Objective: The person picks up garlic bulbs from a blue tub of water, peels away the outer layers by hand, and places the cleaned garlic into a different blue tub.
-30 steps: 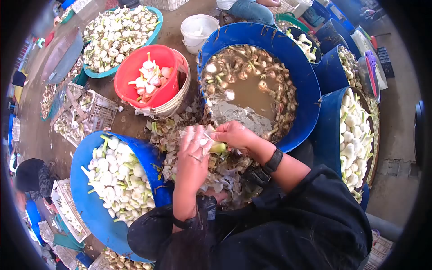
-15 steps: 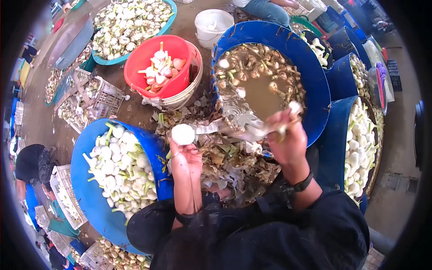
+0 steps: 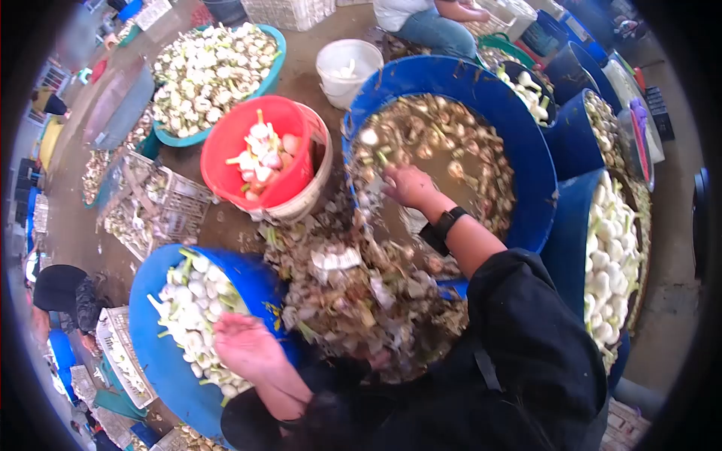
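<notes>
Between my two well-separated hands, a heap of garlic peelings point(image 3: 368, 301) spreads, with a red basin point(image 3: 297, 177) beyond it. Around my outstretched right hand point(image 3: 411, 186), garlic bulbs point(image 3: 489, 180) sit in the blue water tub point(image 3: 530, 180); I can't tell whether it grips one. My left hand point(image 3: 248, 346), loosely uncurled, is over a tilted tub point(image 3: 162, 368) of cleaned garlic point(image 3: 199, 301).

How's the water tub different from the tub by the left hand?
The water tub holds murky water; the left tub shows none.
The water tub has mostly brownish garlic; the left tub has white garlic.
The right hand is over the water tub, the left hand over the left tub.
Both are blue.
</notes>
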### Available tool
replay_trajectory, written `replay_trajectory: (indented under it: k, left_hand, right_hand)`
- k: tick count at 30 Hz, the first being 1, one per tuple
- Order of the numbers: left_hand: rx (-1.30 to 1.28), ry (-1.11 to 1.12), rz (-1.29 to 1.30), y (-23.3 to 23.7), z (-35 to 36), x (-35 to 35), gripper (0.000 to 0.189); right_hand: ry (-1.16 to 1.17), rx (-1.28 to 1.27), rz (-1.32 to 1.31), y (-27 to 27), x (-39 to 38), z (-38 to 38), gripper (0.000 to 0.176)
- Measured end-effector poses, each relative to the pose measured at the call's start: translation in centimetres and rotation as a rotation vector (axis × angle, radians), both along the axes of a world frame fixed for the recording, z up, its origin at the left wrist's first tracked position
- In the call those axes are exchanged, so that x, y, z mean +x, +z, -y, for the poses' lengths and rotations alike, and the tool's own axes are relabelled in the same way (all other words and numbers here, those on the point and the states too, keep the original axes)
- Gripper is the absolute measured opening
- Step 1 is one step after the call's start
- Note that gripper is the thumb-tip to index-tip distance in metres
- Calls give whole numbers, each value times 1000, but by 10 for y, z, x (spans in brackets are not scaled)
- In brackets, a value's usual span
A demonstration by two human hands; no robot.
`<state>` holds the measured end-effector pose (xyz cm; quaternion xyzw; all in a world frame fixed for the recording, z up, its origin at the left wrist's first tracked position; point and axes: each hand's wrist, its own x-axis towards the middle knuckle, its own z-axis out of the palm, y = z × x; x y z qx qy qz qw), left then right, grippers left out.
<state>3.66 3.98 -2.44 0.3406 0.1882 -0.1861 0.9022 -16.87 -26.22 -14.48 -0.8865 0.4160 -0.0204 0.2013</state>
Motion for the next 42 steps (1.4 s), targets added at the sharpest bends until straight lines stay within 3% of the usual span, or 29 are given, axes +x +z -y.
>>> replay_trajectory:
  k: [1, 3, 4, 5, 6, 7, 8, 9, 11, 13, 14, 15, 17, 18, 19, 20, 21, 22, 24, 25, 27, 31, 35, 37, 38, 40, 41, 42]
  left_hand:
    - [-57, -217, 199, -16, 3, -11, 19]
    - [-85, -382, 86, -22, 29, -31, 15]
    - [-1, -421, 21, -25, 38, -38, 16]
    - [247, -439, -66, -22, 46, -42, 13]
    - [347, -497, -128, -28, 51, -40, 10]
    - [397, -519, -80, -38, 53, -41, 11]
    - [400, -548, -3, -43, 55, -43, 11]
    - [471, -642, 112, -48, 58, -45, 13]
    - [628, -845, 363, -43, 67, -53, 22]
    - [688, -1059, 675, -53, 69, -66, 29]
    - [723, -1088, 820, -54, 70, -78, 39]
    - [736, -1238, 727, -45, 71, -84, 49]
    - [605, -1075, 895, -46, 69, -104, 51]
    - [595, -1063, 896, -41, 67, -103, 51]
    - [763, -993, 1002, -35, 65, -100, 49]
    - [933, -912, 1100, -30, 63, -97, 47]
    - [815, -1021, 742, -37, 59, -87, 41]
    - [721, -981, 648, -43, 56, -78, 39]
    - [664, -1021, 467, -13, 50, -60, 36]
    - [658, -1008, 466, -17, 47, -59, 36]
    - [659, -974, 669, -20, 48, -57, 40]
    - [522, -1094, 666, -18, 49, -56, 36]
    - [451, -999, 740, -37, 49, -63, 33]
    - [291, -1048, 498, -36, 48, -65, 31]
    - [292, -1047, 498, -30, 47, -65, 31]
    - [181, -1259, 419, -17, 45, -61, 32]
    - [180, -1262, 422, -16, 44, -58, 32]
    - [193, -1219, 618, -17, 43, -56, 37]
  right_hand:
    - [51, -70, -58, -40, -3, 13, 28]
    - [126, -68, -301, -102, -10, 26, 31]
    - [136, -74, -341, -126, -17, 27, 32]
    - [116, -82, -351, -140, -19, 22, 27]
    - [11, 226, -462, -118, -13, 15, 24]
    - [-133, 364, -277, -174, -30, 18, 23]
    - [69, 389, -219, -235, -46, 14, 27]
    - [558, 474, -170, -255, -54, 15, 30]
    - [-394, 1180, 219, -60, -32, -20, 31]
    - [-311, 1110, 328, -5, -31, -47, 33]
    - [-300, 1088, 358, 50, -20, -66, 37]
    - [-295, 1066, 389, 90, -9, -85, 41]
    - [172, 626, 612, 79, -3, -115, 44]
    - [310, 492, 537, 94, 7, -128, 41]
    - [223, 512, 158, 103, 12, -143, 28]
    - [290, 439, 3, 123, 22, -152, 22]
    - [355, 363, -150, 138, 29, -158, 18]
    - [369, 350, -155, 139, 31, -163, 18]
    - [444, 80, 253, 135, 35, -171, 17]
    - [456, 74, 250, 137, 37, -172, 17]
    - [482, 166, 355, 141, 40, -171, 16]
    - [470, 240, 253, 144, 30, -171, 14]
    - [382, 331, 188, 137, 27, -171, 15]
    - [19, 858, 251, 123, 26, -165, 19]
    - [-115, 1171, 377, 113, 28, -165, 24]
    - [-201, 1284, 456, 111, 22, -165, 25]
    - [-294, 1396, 534, 121, 21, -166, 26]
    - [-303, 1442, 621, 128, 18, -165, 23]
